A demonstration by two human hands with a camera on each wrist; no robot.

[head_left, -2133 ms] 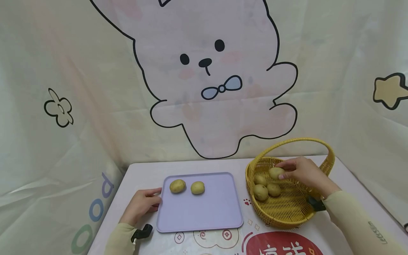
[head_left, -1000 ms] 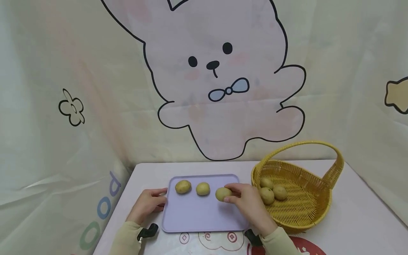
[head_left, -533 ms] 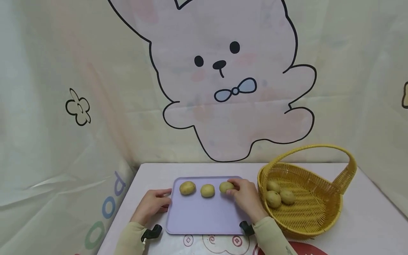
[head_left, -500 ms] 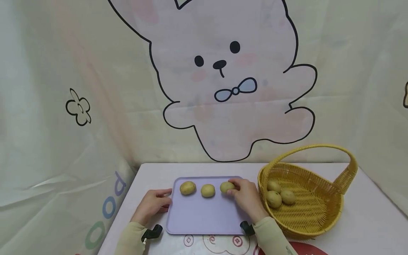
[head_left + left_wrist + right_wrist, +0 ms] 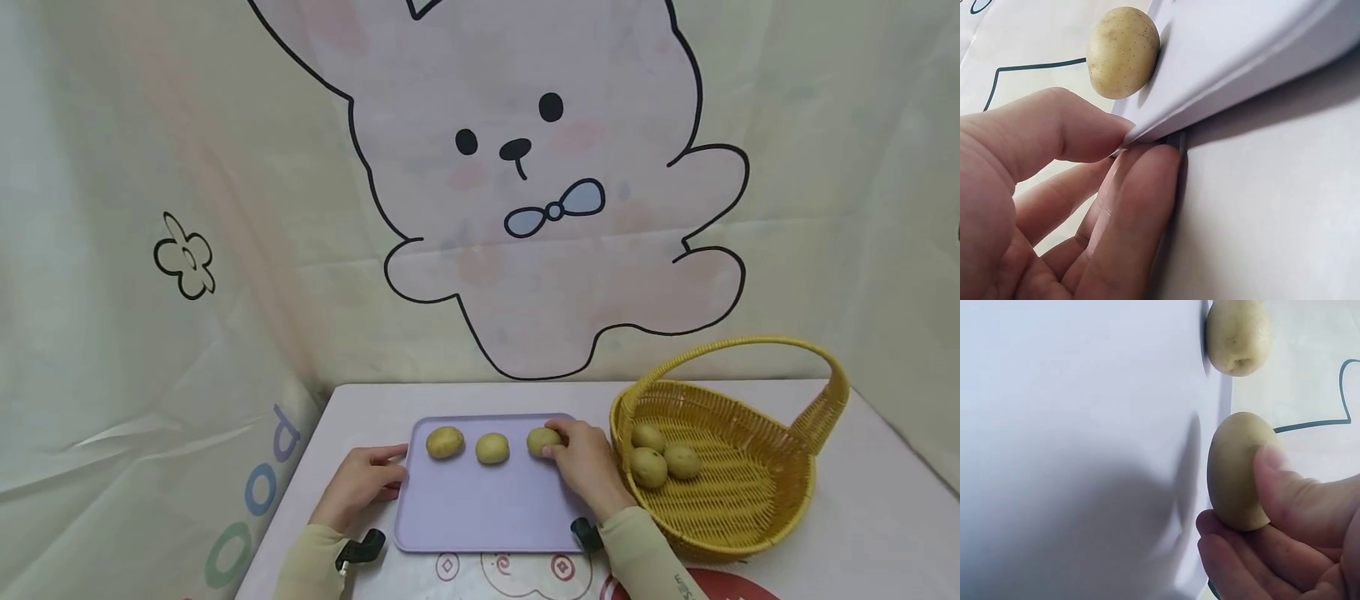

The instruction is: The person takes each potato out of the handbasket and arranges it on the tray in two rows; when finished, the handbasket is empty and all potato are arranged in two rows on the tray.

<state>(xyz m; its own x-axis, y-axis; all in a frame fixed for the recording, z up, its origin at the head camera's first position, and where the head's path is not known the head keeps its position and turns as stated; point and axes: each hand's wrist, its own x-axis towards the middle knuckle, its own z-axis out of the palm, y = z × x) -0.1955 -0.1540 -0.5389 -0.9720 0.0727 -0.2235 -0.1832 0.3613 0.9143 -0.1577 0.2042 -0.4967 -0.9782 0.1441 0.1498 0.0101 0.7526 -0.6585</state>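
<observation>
My right hand (image 5: 588,462) pinches a potato (image 5: 542,442) between thumb and fingers over the back right of the lilac tray (image 5: 480,517). The right wrist view shows that potato (image 5: 1238,472) with my thumb on its side and fingertips below it. Two more potatoes, one at the back left (image 5: 445,442) and one in the middle (image 5: 492,448), lie in a row with it on the tray. My left hand (image 5: 363,483) holds the tray's left edge. In the left wrist view the thumb (image 5: 1066,125) meets the rim and the fingers reach beneath it.
A yellow woven basket (image 5: 750,500) with a tall handle stands right of the tray, close to my right forearm. Several potatoes (image 5: 648,468) sit at its left side. A cloth backdrop (image 5: 300,333) with a printed bear hangs behind the white table (image 5: 375,408).
My right hand has taken a potato from the basket and carried it left to the tray's back right, then shifted slightly. The left hand stays at the tray edge. The head view has shifted.
</observation>
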